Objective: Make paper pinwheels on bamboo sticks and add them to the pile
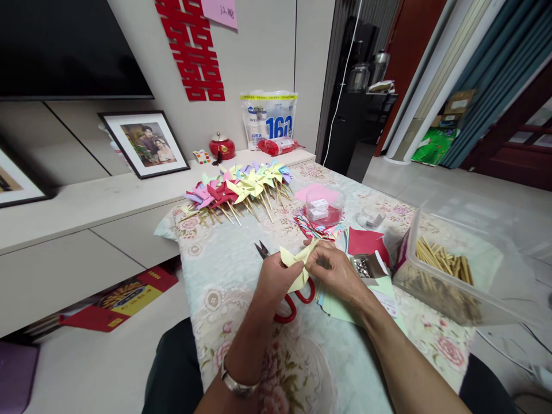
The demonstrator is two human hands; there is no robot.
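A pale yellow paper pinwheel [297, 280], partly folded, is held between my two hands above the table. My left hand [278, 277] pinches its left side, thumb on top. With its fingertips at the paper's centre, my right hand [334, 265] grips the other side; whether a small pin is between those fingers is hidden. Beneath the paper lie scissors with red handles [287, 313], blades pointing away to the left. Close to my right hand are a small open box of silver pins [363, 267] and a stack of light green paper sheets [340, 310].
Several finished pinwheels on sticks [248, 187] lie at the table's far left. A clear plastic tub [435, 287] of wooden sticks stands at right. A round clear container [325, 206] rests on coloured paper pieces; red paper [366, 241] lies nearby. The flowered tablecloth [241, 322] covers the table.
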